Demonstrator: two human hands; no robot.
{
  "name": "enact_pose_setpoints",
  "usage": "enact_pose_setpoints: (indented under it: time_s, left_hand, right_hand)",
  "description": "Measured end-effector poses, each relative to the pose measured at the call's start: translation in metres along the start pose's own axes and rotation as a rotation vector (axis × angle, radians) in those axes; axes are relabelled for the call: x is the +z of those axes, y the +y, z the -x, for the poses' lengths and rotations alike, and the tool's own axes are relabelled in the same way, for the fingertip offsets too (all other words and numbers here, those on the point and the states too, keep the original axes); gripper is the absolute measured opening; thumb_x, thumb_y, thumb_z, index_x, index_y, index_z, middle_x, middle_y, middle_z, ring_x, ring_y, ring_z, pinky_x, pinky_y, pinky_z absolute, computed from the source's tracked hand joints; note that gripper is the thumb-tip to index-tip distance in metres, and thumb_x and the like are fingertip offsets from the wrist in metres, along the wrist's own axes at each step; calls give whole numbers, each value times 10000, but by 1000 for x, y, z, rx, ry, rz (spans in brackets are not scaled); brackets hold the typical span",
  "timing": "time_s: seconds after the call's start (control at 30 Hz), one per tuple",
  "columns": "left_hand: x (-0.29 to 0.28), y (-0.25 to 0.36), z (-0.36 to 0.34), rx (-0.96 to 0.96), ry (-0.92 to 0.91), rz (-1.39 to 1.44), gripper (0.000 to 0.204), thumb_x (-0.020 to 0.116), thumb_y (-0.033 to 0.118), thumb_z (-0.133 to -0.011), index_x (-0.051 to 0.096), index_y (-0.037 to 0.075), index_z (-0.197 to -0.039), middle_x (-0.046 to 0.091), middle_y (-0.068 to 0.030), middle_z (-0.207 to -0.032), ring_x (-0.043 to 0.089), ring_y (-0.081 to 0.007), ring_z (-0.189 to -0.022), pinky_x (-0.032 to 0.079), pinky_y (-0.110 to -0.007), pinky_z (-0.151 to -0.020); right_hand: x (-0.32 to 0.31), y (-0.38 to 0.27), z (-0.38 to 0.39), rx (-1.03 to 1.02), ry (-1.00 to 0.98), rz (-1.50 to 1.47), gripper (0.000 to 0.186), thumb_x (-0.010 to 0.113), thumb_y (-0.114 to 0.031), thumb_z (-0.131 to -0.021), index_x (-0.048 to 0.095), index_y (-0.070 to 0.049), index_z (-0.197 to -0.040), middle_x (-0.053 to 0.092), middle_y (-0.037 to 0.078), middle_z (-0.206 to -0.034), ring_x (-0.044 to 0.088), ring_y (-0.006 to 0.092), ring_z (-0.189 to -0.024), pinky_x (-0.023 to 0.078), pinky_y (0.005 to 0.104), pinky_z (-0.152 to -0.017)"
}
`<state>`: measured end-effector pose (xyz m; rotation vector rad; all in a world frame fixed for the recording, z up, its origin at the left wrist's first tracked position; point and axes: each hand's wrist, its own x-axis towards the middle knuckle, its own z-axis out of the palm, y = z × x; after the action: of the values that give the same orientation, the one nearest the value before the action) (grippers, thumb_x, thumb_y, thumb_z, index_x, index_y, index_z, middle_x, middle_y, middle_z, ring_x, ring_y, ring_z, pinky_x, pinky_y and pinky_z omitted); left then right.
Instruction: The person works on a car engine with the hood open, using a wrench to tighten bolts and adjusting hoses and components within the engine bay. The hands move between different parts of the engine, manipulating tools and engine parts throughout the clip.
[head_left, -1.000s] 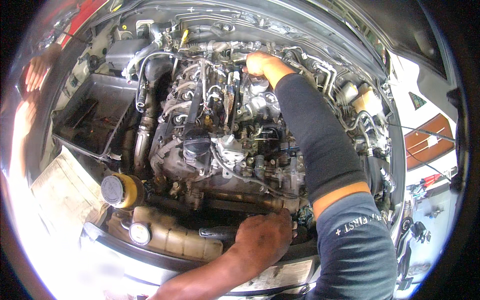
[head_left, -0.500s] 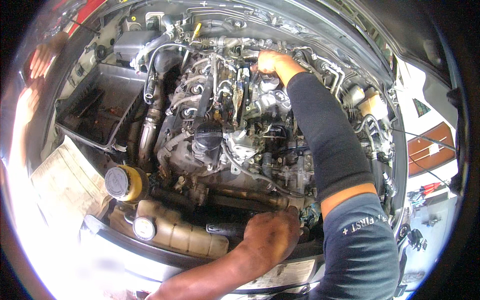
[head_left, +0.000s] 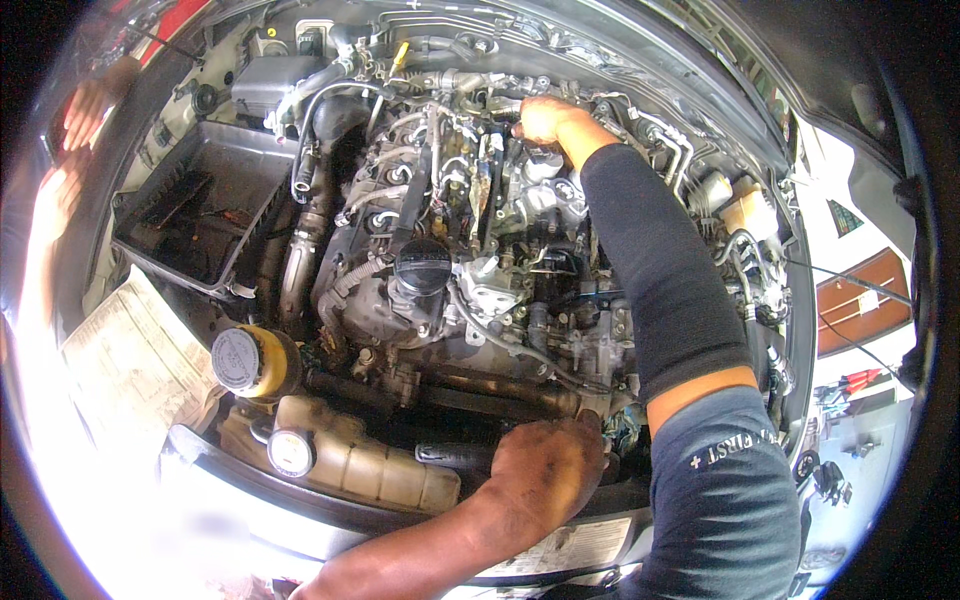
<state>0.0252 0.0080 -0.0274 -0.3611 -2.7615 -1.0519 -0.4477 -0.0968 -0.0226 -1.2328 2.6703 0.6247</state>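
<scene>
My right arm, in a dark sleeve, stretches over the engine (head_left: 480,300). At its end my right hand (head_left: 548,120) is closed at the back of the engine, beside metal pipes and above a silver round housing (head_left: 543,165). Its fingertips are mostly hidden, and what they grip cannot be made out. From the lower left comes my bare left forearm. My left hand (head_left: 550,460) is closed, knuckles up, low at the front of the engine bay, next to a black hose (head_left: 455,455). Its fingers curl down out of sight around something hidden.
An open black air filter box (head_left: 270,215) lies at the left. In front stand a yellowish reservoir with a grey cap (head_left: 236,358) and a translucent coolant tank (head_left: 375,470). Stained paper (head_left: 140,350) rests beside them. Another person's hands (head_left: 62,195) are at the far left edge.
The whole view has shifted very slightly. Both hands stay closed at the same places, with hardly any movement.
</scene>
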Motion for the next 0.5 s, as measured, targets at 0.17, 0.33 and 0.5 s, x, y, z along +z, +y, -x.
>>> enact_pose_setpoints:
  time_s: [0.17,0.33,0.5]
  left_hand:
    - [-10,2,-2,-44,-4,129,198,654,259,-864,678,77,-939,654,-121,-758,675,-320,-660,536,-456,-550]
    - [-21,3,-3,-36,-99,121,238,621,240,-952,670,19,-1024,731,-157,-839,743,-336,-742,587,-433,-643]
    - [-23,3,-8,-37,-183,98,226,613,225,-960,666,15,-1023,729,-157,-834,742,-326,-717,588,-421,-622]
  right_hand:
    - [-3,-2,3,61,-21,-21,451,648,-417,-995,758,-37,-1212,709,186,-1318,680,360,-1214,539,465,-1041]
    - [-4,-6,4,84,-12,-52,416,661,-375,-979,764,-35,-1195,718,197,-1298,692,365,-1194,545,472,-1033]
    - [0,-7,7,107,99,-138,348,663,-240,-897,776,-23,-1144,752,196,-1212,736,369,-1083,583,478,-946]
